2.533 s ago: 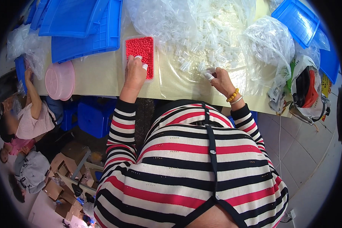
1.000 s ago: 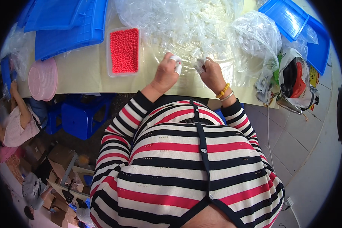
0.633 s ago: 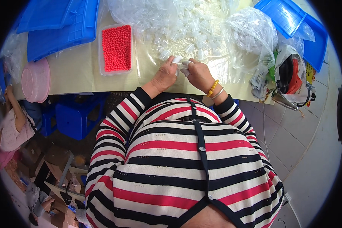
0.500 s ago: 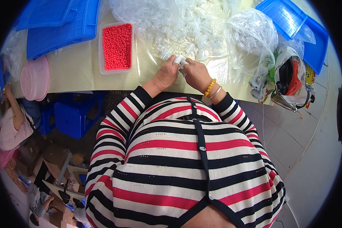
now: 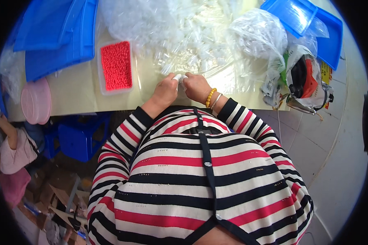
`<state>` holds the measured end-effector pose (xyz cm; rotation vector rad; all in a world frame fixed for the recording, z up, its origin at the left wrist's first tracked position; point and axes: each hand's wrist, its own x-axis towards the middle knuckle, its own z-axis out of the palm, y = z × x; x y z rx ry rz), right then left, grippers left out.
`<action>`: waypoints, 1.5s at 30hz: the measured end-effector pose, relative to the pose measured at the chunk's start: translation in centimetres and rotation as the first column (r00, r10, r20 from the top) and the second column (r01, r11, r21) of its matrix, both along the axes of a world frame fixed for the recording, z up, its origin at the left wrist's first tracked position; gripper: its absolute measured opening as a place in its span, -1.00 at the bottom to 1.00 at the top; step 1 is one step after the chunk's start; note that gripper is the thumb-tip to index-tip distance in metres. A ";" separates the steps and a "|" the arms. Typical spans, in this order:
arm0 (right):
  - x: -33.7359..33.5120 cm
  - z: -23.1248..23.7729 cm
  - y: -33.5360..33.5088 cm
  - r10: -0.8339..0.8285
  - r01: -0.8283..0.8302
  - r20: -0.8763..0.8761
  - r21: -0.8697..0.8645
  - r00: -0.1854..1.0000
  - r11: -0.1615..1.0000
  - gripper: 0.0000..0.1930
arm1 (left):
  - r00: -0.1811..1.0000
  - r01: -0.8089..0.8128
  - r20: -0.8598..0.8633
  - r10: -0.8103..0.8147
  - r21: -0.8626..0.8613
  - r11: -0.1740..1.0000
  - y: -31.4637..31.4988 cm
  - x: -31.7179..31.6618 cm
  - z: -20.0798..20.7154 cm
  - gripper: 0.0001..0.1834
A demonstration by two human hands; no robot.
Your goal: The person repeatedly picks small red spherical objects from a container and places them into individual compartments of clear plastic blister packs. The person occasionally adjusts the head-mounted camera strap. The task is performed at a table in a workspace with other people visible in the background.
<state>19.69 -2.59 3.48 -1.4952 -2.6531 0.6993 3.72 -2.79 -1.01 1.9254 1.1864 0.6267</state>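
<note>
Red beads (image 5: 117,67) are sitting in a tub (image 5: 99,67) near the front edge of the surface (image 5: 74,96). Left hand (image 5: 166,90) and right hand (image 5: 196,88) are meeting rightward, curled; can't tell grip closure or contents. Bracing wrists should be steadying fine work.

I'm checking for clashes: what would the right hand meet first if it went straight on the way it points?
Most likely the left hand, whose white-covered fingertips lie just ahead of the right hand; whether they already touch is unclear.
</note>
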 end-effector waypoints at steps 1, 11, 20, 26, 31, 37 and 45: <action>0.6 -0.1 0.3 -0.046 0.045 -0.045 -0.026 0.998 0.999 -0.91 | 0.999 0.003 -0.041 -0.003 0.010 1.000 0.0 -0.3 0.9 -0.72; 16.9 6.5 3.9 -0.623 0.703 -0.325 0.338 0.711 0.626 -0.71 | 0.920 -0.355 -0.086 0.384 0.237 0.904 2.4 -2.5 3.0 -0.87; 3.2 0.4 -1.0 -0.260 0.274 -0.159 0.068 0.952 0.959 -0.91 | 0.981 -0.185 -0.026 0.193 0.181 0.966 0.5 0.0 3.6 -0.80; 1.6 -0.9 0.1 -0.097 0.105 -0.069 0.124 0.993 0.987 -0.96 | 0.997 -0.073 -0.029 0.075 0.066 0.995 -0.7 2.5 1.6 -0.82; 2.1 -1.4 0.2 -0.121 0.125 -0.123 0.028 0.985 0.992 -0.94 | 0.990 -0.035 -0.132 0.040 0.035 0.999 -1.1 2.7 1.7 -0.87; 14.7 2.7 3.8 -0.707 0.706 -0.210 -0.092 0.675 0.702 -0.88 | 0.916 -0.368 -0.064 0.396 0.259 0.893 0.6 -1.0 3.2 -0.84; 6.6 2.4 4.3 -0.493 0.609 -0.392 0.271 0.777 0.745 -0.80 | 0.955 -0.143 -0.201 0.220 0.340 0.930 5.2 -2.6 1.3 -0.88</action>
